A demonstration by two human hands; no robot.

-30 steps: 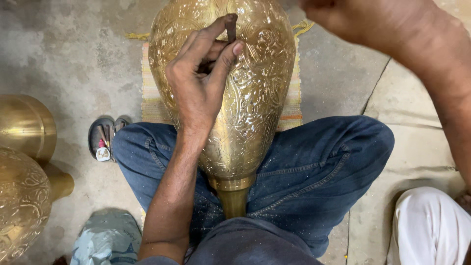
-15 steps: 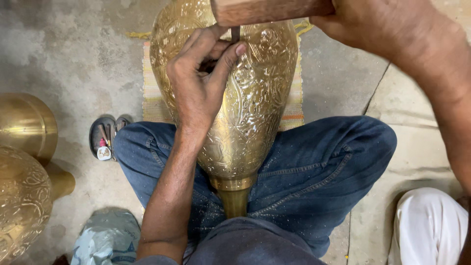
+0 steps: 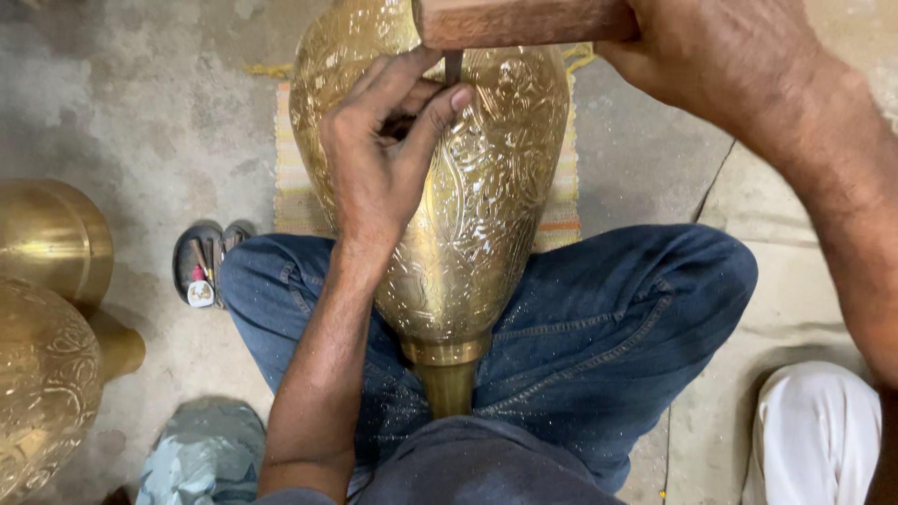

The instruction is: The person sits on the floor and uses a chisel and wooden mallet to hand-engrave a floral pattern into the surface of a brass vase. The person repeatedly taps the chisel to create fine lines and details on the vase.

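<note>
A large engraved brass vase (image 3: pixel 486 206) lies across my lap on my blue jeans, its narrow neck pointing toward me. My left hand (image 3: pixel 383 159) rests on the vase and pinches a small dark metal chisel (image 3: pixel 453 65) upright against the surface. My right hand (image 3: pixel 720 56) grips a wooden mallet (image 3: pixel 510 22), whose head sits right on top of the chisel's end.
Two more brass vessels stand at the left: a plain one (image 3: pixel 47 238) and an engraved one (image 3: pixel 42 383). A sandal (image 3: pixel 201 266) lies beside my left knee. A striped mat (image 3: pixel 561 210) is under the vase. White cloth (image 3: pixel 814 430) shows at the lower right.
My right hand has brought the wooden mallet down and left onto the chisel's top. The left hand has held the chisel in the same spot on the vase.
</note>
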